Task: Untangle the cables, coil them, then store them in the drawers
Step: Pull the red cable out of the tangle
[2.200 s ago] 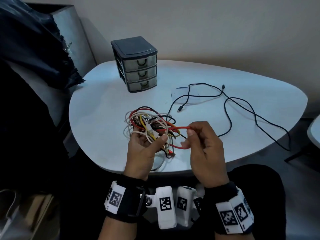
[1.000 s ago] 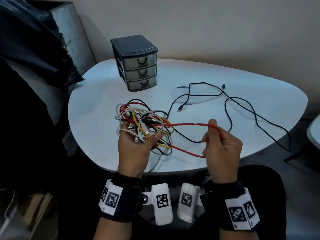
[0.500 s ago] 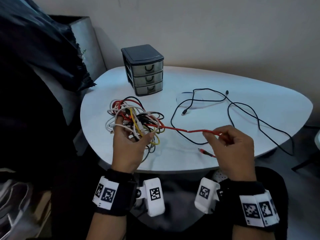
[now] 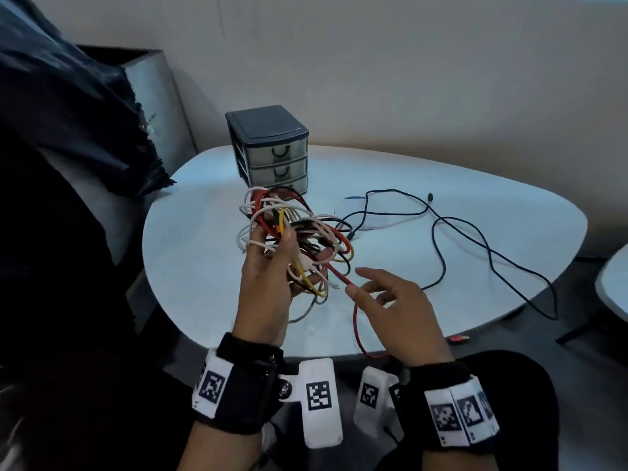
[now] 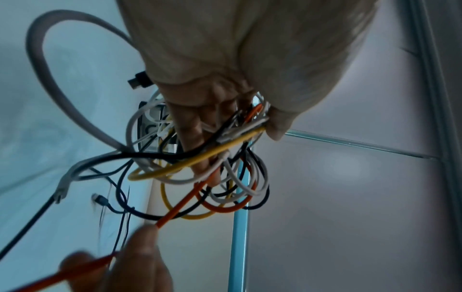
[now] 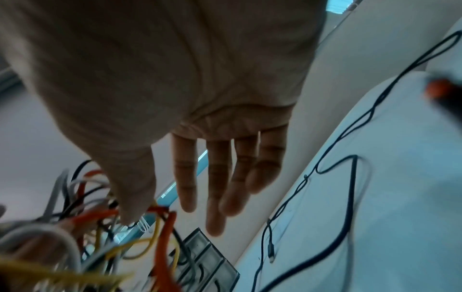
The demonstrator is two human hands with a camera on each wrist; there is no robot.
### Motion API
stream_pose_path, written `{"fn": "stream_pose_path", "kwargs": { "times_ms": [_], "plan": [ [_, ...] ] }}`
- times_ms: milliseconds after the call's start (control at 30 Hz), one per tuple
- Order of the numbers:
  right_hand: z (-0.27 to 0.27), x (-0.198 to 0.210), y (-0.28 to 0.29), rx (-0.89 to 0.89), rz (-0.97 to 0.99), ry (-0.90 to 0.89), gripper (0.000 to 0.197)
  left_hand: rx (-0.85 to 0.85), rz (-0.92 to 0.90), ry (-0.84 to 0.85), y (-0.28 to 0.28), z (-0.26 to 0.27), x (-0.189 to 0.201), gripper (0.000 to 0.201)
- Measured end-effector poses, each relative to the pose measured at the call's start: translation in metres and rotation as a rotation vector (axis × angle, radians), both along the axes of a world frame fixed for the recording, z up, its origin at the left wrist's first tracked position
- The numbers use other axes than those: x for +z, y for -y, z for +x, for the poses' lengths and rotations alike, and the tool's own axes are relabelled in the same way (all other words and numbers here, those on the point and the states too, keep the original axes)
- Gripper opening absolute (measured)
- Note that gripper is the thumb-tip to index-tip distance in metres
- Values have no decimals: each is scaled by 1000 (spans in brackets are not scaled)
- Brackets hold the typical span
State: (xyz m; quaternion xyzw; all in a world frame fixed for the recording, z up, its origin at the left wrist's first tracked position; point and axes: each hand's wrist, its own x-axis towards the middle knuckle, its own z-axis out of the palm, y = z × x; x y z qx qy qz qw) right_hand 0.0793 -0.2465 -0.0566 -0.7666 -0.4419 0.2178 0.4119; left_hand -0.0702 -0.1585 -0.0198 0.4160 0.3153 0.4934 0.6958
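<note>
My left hand [image 4: 268, 270] holds a tangled bundle of white, red, yellow and black cables [image 4: 299, 232] lifted above the white table [image 4: 190, 232], fingers curled round its strands [image 5: 200, 158]. One red cable [image 4: 355, 321] leaves the bundle, passes my right thumb and drops under my right hand [image 4: 390, 300]; its red plug [image 4: 458, 339] lies at the table's near edge. In the right wrist view the right fingers [image 6: 215, 187] are straight and spread, with the thumb touching the red cable. A small three-drawer unit [image 4: 272, 147] stands behind the bundle, all drawers closed.
A long black cable [image 4: 438, 239] lies loose across the right half of the table, its far end hanging over the right edge. A dark cloth-covered shape [image 4: 68, 113] is at the left. Another table's corner [image 4: 615, 283] shows at far right.
My right hand has come back left toward the bundle and its pinch on the red cable has opened. The left hand has lifted the bundle higher and more toward the centre.
</note>
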Motion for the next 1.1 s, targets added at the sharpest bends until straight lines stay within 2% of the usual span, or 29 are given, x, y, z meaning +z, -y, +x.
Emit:
{"fn": "stream_pose_path", "kwargs": {
  "times_ms": [133, 233, 333, 433, 500, 600, 633, 733, 833, 933, 1033, 1100],
  "plan": [
    [-7, -3, -9, 17, 148, -131, 6, -56, -39, 34, -3, 9, 9, 36],
    [-5, 3, 0, -1, 242, -231, 14, -50, -89, 99, -5, 15, 12, 59],
    [-1, 4, 8, -13, 267, -246, 18, -34, -156, 122, -4, 19, 8, 63],
    [-10, 7, 3, -10, 310, -217, 17, -57, -159, 75, 1, 23, -1, 64],
    [-21, 9, -1, 18, 342, -205, 16, -42, -107, 34, 4, 23, -8, 55],
    [-28, 16, -3, 34, 358, -197, 10, -46, -50, 49, 0, 16, -12, 30],
    [-28, 17, -1, 9, 381, -182, 7, -46, -46, 60, -2, 13, -12, 27],
    [-18, 17, 6, -182, 518, -88, 24, -51, -73, 94, -9, -1, -16, 27],
    [-9, 23, 5, -274, 584, -162, 20, -62, -112, 61, -14, -11, -24, 26],
    [-10, 29, -2, -199, 497, -229, 14, -97, -101, -27, -13, -16, -27, 23],
    [-12, 35, -12, -106, 396, -167, 17, -208, 85, -211, -10, -19, -28, 17],
    [-11, 39, -21, -28, 327, -80, 23, -284, 223, -325, -8, -20, -27, 20]
  ]
}}
